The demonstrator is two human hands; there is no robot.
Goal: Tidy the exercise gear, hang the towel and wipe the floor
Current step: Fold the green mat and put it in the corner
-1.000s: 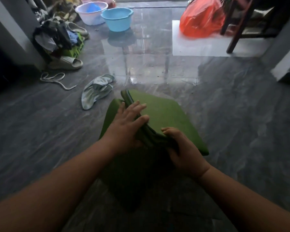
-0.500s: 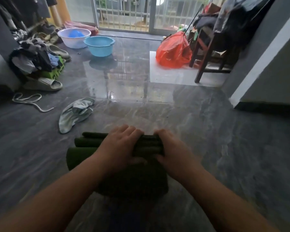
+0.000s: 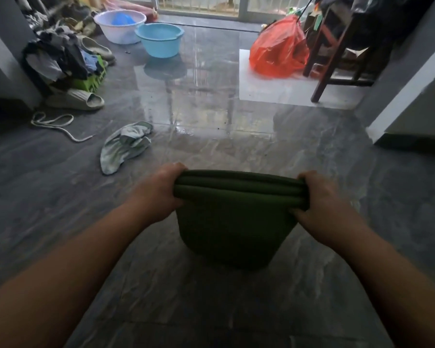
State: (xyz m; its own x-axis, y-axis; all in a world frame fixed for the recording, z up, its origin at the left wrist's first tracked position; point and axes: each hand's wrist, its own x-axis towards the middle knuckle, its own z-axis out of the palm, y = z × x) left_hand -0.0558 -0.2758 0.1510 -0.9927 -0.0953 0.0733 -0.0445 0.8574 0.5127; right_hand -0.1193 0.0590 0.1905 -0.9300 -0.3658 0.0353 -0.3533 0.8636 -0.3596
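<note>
You are looking down at a glossy grey floor (image 3: 236,136) reflecting daylight from the door. A towel (image 3: 124,146) and a rope (image 3: 53,123) are lying to the left, two basins (image 3: 160,40) and a red bag (image 3: 278,55) further back. Your left hand (image 3: 158,194) and right hand (image 3: 322,199) are each gripping one end of a folded dark green mat (image 3: 234,217), its layered edge on top, held in front of you over the floor.

no readable text, no labels, no brands, no numbers, no signs anywhere
</note>
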